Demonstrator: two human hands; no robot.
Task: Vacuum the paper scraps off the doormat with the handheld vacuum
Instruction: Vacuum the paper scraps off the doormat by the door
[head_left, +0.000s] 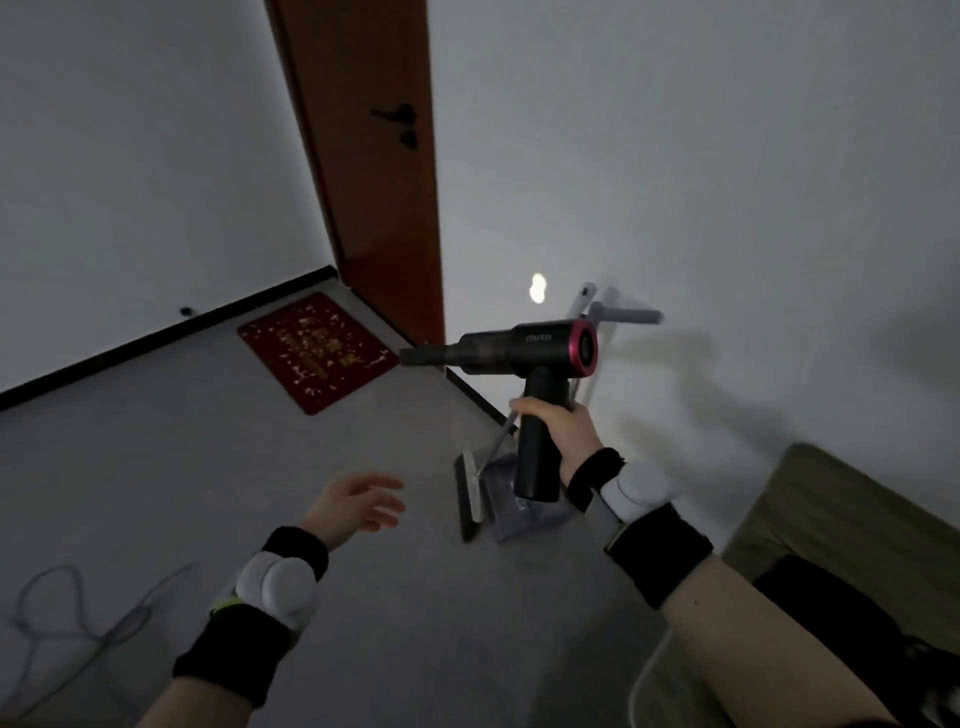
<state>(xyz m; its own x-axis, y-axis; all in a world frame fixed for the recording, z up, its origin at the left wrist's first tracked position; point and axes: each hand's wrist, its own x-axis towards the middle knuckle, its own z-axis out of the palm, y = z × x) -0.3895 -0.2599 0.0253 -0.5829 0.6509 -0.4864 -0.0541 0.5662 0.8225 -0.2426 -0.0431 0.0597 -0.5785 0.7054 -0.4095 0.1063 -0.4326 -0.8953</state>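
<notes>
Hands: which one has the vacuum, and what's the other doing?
The right hand grips the handheld vacuum by its black handle, nozzle toward the doormat. The left hand is empty, fingers spread.

The handheld vacuum (524, 353) is matte black with a pinkish-red ring around the back end. The doormat (315, 351) is deep red with gold lettering, speckled all over with pale paper scraps (311, 332). Door (374, 171) is orange-brown wood, floor (260, 467) plain grey, walls white, skirting black.

Home entryway; wooden door (374, 171); doormat (317, 351)
</notes>
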